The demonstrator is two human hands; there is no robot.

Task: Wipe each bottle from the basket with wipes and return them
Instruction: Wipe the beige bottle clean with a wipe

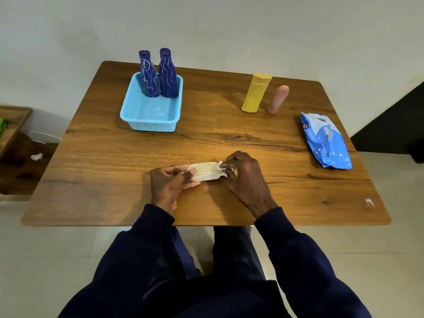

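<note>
A low wooden shelf (11,120) stands on the far left, off the table, and a small crumpled white scrap (36,156) lies on the floor beside it. A person in dark blue sleeves sits at a brown wooden table (103,180).

On the far left part of the table sits a light blue basket (151,125) with little holes in its floor. Two dark blue bottles with white squiggly lines stand up in the back end of it, the first blue bottle (148,74) on the left and the second blue bottle (168,73) just beside it.

Near the front edge, in the middle, the left hand (169,182) grips the left end of a cream bottle (204,172). Its fingers curl under the bottle and its thumb lies on top. The cream bottle lies on its side (it is hard to tell if it touches the table or hangs just above it). At the bottle's right end, the right hand (243,173) pinches a white wipe (223,167) and presses it against the bottle.

On the far right part of the table, a yellow bottle (255,92) stands up, well apart from the basket. A smaller pink bottle (278,99) stands just beside it on the right. Farther right, a blue pack of wipes (325,141) lies flat by the table's right edge. A tiny white mark (369,202) shows near the front right corner.
</note>
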